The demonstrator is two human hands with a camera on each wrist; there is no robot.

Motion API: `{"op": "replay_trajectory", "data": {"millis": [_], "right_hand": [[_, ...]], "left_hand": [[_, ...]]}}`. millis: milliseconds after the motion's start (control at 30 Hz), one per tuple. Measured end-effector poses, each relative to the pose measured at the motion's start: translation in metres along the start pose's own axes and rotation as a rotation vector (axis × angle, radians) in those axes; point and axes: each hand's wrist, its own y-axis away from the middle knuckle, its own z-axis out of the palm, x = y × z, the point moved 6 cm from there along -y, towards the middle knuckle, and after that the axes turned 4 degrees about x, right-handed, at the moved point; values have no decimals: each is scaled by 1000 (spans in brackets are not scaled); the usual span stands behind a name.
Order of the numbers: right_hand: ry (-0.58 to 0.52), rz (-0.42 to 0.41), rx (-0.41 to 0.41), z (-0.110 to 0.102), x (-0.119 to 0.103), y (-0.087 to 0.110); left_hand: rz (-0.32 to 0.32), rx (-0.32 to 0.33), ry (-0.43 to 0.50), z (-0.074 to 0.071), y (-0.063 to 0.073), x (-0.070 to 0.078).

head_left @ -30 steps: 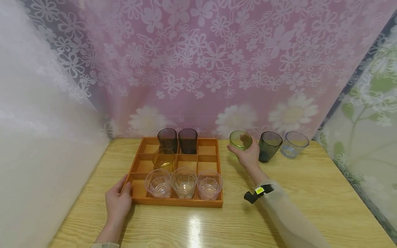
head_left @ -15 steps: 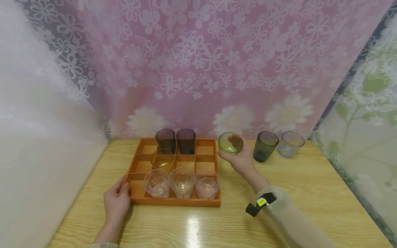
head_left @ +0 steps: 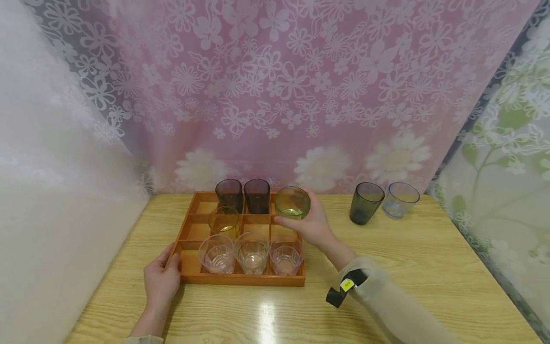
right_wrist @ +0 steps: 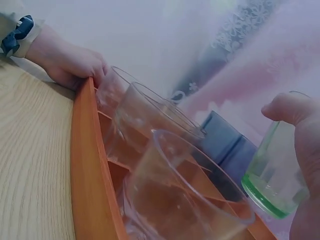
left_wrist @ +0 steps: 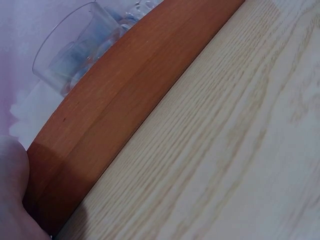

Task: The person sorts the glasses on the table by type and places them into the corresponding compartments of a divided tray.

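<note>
My left hand (head_left: pixel 162 282) grips the left wall of a divided wooden tray (head_left: pixel 240 280) near its front corner, thumb at the rim. My right hand (head_left: pixel 317 224) holds a green-tinted glass (head_left: pixel 292 203) over the tray's back right compartment; in the right wrist view its thick green base (right_wrist: pixel 265 196) hangs tilted, to the right of the dark glasses. Two dark purple glasses (head_left: pixel 257 197) stand in the back row. An amber glass (head_left: pixel 224 223) sits in the middle row. Along the front row are three clear glasses (head_left: pixel 251 255).
On the wooden table (head_left: pixel 386 267), right of the tray, stand a dark grey glass (head_left: pixel 366 204) and a pale blue glass (head_left: pixel 400 200). A pink flowered curtain (head_left: pixel 258 95) hangs along the back edge, with further patterned cloth at both sides.
My right hand has carried the green glass leftward, from beside the dark grey glass to over the tray's back right. My left hand has stayed on the tray.
</note>
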Motion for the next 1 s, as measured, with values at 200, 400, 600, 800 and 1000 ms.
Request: {"op": "replay_trajectory", "data": {"millis": [200, 400, 600, 800, 1000], "right_hand": [[-26, 30, -81, 23, 1, -9], [-95, 49, -192, 43, 2, -18], [8, 44, -277, 56, 7, -24], [22, 44, -298, 65, 9, -27], [57, 31, -321, 71, 13, -28]], "left_hand": [[-10, 0, 10, 0, -2, -3], [0, 10, 6, 0, -2, -1], [0, 8, 5, 1, -1, -1], [22, 2, 13, 1, -1, 0], [12, 12, -3, 0, -2, -1]]}}
